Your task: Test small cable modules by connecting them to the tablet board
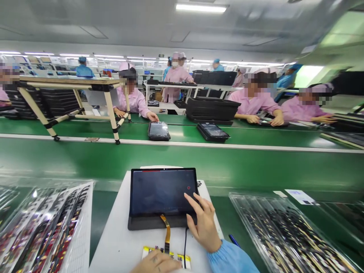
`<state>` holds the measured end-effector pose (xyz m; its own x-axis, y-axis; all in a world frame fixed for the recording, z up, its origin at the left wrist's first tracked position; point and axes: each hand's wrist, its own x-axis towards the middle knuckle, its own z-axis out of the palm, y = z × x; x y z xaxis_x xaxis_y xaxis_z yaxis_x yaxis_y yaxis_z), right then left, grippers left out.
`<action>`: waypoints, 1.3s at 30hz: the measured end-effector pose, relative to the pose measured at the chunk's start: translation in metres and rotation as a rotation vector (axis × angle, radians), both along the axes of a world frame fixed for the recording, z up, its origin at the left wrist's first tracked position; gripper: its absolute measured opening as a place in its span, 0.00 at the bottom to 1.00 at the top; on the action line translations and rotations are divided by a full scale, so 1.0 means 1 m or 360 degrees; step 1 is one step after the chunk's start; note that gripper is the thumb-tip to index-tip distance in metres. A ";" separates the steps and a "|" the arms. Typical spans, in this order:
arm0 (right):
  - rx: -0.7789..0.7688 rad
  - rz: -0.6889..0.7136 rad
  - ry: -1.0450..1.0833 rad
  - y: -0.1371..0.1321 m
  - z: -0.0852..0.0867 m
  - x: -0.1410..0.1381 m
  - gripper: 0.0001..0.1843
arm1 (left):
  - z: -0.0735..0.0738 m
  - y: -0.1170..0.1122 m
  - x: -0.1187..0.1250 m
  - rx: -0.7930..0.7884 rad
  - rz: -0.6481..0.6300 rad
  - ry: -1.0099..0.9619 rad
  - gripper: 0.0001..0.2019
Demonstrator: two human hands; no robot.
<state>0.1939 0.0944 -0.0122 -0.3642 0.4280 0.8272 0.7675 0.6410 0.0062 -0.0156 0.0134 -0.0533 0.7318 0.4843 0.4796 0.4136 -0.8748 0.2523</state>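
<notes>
A tablet screen [163, 191], dark and lit, leans on a black stand on a white board. My right hand [203, 220] is over its lower right part, fingers spread, with the fingertips at or just above the glass near a small red circle. From the screen's lower edge, an orange flat cable [166, 231] runs down to a yellow-edged battery pack [148, 250]. My left hand [159, 261] lies over this pack at the bottom edge of the view. Its fingers are held together on the pack, hiding part of it. A black wire [185, 246] runs beside the flat cable.
Clear trays of cable parts stand at left [54, 227] and right [290, 231]. A blue pen [233, 240] lies by my right sleeve. Across the green conveyor [256, 163], co-workers in pink handle parts near a black bin [210, 110], two stacked devices and a pipe-framed stand [109, 110].
</notes>
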 end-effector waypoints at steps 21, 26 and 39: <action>0.0098 0.0117 -0.0135 -0.001 0.014 -0.002 0.27 | 0.017 -0.008 0.016 0.0099 0.0227 -0.0333 0.13; 0.0079 0.0132 -0.0075 -0.002 0.010 0.001 0.28 | 0.000 -0.013 0.016 0.0165 0.0231 -0.0233 0.13; 0.0031 0.0207 0.0017 -0.005 0.003 0.006 0.14 | 0.026 -0.014 0.008 0.0135 0.0041 0.0011 0.11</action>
